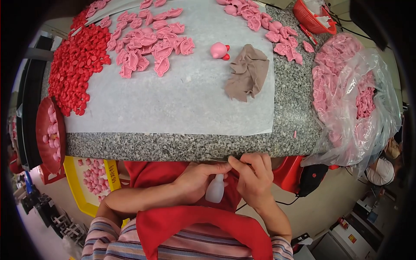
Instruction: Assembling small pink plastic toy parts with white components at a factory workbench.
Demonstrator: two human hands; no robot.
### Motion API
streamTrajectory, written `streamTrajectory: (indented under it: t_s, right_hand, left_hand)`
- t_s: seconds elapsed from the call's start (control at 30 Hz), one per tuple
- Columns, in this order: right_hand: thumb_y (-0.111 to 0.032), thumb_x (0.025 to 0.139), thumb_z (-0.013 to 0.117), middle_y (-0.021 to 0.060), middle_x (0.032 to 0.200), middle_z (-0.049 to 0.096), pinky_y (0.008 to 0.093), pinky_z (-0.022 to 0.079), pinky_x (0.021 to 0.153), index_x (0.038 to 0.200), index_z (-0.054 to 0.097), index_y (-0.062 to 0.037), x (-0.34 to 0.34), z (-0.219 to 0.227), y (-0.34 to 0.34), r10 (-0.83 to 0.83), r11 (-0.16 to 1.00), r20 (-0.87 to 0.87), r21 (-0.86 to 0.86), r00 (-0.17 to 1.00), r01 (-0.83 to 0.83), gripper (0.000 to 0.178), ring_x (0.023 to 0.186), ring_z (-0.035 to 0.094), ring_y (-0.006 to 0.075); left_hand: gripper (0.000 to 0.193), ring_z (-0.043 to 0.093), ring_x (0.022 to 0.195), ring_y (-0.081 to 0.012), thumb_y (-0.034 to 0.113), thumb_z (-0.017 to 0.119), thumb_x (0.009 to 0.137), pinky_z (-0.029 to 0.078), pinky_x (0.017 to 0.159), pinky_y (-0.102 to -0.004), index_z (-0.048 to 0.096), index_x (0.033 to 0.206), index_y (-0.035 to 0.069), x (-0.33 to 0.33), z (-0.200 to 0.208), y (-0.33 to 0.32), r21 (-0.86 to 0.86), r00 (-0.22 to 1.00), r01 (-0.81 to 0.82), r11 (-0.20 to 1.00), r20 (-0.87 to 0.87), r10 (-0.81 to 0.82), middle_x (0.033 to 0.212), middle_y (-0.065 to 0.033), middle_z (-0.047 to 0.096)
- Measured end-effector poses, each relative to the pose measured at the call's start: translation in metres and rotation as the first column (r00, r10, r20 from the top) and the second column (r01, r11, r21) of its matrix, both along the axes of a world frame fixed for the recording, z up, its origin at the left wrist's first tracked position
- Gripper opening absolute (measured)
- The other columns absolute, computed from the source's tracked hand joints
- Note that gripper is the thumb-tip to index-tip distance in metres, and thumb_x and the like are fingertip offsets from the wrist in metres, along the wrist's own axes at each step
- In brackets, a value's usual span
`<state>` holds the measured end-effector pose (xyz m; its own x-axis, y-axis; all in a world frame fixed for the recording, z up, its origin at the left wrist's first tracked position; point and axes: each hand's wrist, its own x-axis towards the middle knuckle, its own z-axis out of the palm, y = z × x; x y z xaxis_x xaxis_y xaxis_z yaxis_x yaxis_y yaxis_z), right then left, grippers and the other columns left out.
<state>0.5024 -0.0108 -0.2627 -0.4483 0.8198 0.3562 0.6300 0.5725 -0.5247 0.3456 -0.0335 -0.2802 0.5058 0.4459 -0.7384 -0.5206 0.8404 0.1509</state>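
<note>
Both of my hands meet just off the table's front edge, above my red apron [203, 216]. My left hand [193, 180] is closed around the neck of a small whitish translucent squeeze bottle [215, 190], whose body hangs below the fingers. My right hand [256, 177] has its thumb and fingers pinched together against the tip of my left thumb; whatever sits in that pinch is too small to make out. Farther back on the white sheet [173, 108] lies a rounded pink piece [218, 50] with two red parts attached, beside a crumpled grey-brown cloth [249, 73].
Loose red pieces [78, 65] are heaped at left, pink shell-like pieces [151, 41] at the back. Pink parts fill a clear plastic bag [346, 95] at right. A red basket [314, 21] stands back right, a red tray [42, 151] and yellow tray [71, 182] at left.
</note>
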Motion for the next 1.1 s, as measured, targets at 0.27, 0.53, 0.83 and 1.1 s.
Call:
streamTrajectory:
  t_s: [0.27, 0.53, 0.83, 1.1]
  right_hand:
    - [0.003, 0.056, 0.058, 0.0056, 0.076, 0.049, 0.0305, 0.039, 0.058, 0.086, 0.063, -0.0048, 0.002, 0.000, 0.000, -0.031, 0.999, 0.013, 0.036, 0.999, 0.030, 0.031, 0.069, 0.048, 0.0215]
    - [0.001, 0.055, 0.058, 0.0051, 0.077, 0.049, 0.0319, 0.039, 0.061, 0.088, 0.062, -0.0056, 0.006, 0.011, 0.002, -0.039, 0.999, 0.010, 0.005, 0.999, 0.039, 0.034, 0.070, 0.048, 0.0216]
    - [0.005, 0.071, 0.058, 0.0098, 0.084, 0.053, 0.0292, 0.042, 0.064, 0.093, 0.063, -0.0043, 0.055, 0.077, 0.083, -0.448, 0.878, -0.022, 0.179, 0.894, 0.445, 0.024, 0.075, 0.051, 0.0233]
    - [0.001, 0.068, 0.066, 0.0094, 0.103, 0.054, 0.0275, 0.044, 0.075, 0.111, 0.050, 0.0010, -0.020, 0.155, 0.048, -0.269, 0.796, -0.539, -0.591, 0.798, -0.131, 0.045, 0.090, 0.053, 0.0167]
  left_hand:
    - [0.018, 0.051, 0.078, -0.0150, 0.010, 0.061, 0.078, 0.043, 0.068, -0.0294, 0.056, 0.094, 0.003, 0.004, 0.006, 0.000, -0.015, 0.996, -0.087, 0.996, -0.032, 0.086, 0.087, -0.0042, 0.057]
    - [0.016, 0.049, 0.085, -0.0141, 0.018, 0.055, 0.083, 0.040, 0.081, -0.0329, 0.056, 0.094, 0.007, 0.006, 0.016, 0.004, 0.052, 0.999, 0.019, 0.998, -0.039, -0.017, 0.087, -0.0010, 0.053]
    - [0.009, 0.054, 0.081, -0.0168, 0.000, 0.059, 0.078, 0.044, 0.077, -0.0303, 0.052, 0.082, 0.006, 0.005, 0.095, 0.016, 0.315, 0.996, -0.068, 0.947, 0.070, 0.048, 0.087, -0.0064, 0.054]
    - [0.008, 0.046, 0.088, -0.0145, 0.003, 0.056, 0.080, 0.035, 0.090, -0.0350, 0.050, 0.083, 0.008, 0.000, 0.177, 0.075, 0.714, 0.882, -0.382, 0.587, 0.092, 0.461, 0.088, -0.0030, 0.047]
